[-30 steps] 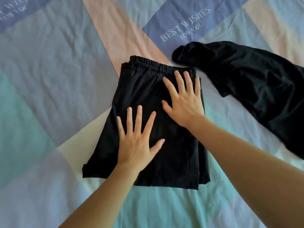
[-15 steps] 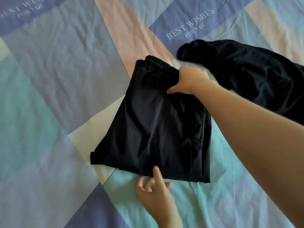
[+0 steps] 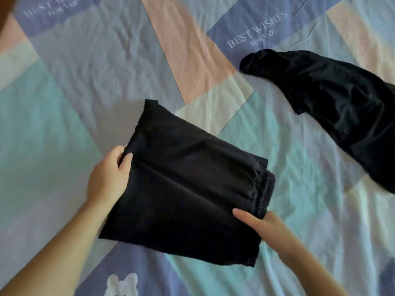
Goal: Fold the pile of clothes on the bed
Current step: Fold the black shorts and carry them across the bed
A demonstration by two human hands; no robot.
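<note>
A pair of folded black shorts [image 3: 188, 184] is lifted off the bed, its elastic waistband turned to the right. My left hand [image 3: 109, 178] grips its left edge, thumb on top of the cloth. My right hand [image 3: 263, 227] holds the near right side just below the waistband, thumb on top and fingers hidden under the fabric. A second black garment [image 3: 333, 103] lies crumpled and unfolded at the far right of the bed.
The bed is covered by a patchwork sheet [image 3: 85, 82] in pastel blue, pink, teal and cream blocks, printed with "BEST WISHES FOR YOU". A white cartoon print [image 3: 121, 285] shows at the near edge.
The folded shorts were pressed flat under both palms, then gripped at waistband and hem. Now they are lifted, turned so the waistband faces right, and carried nearer and left.
</note>
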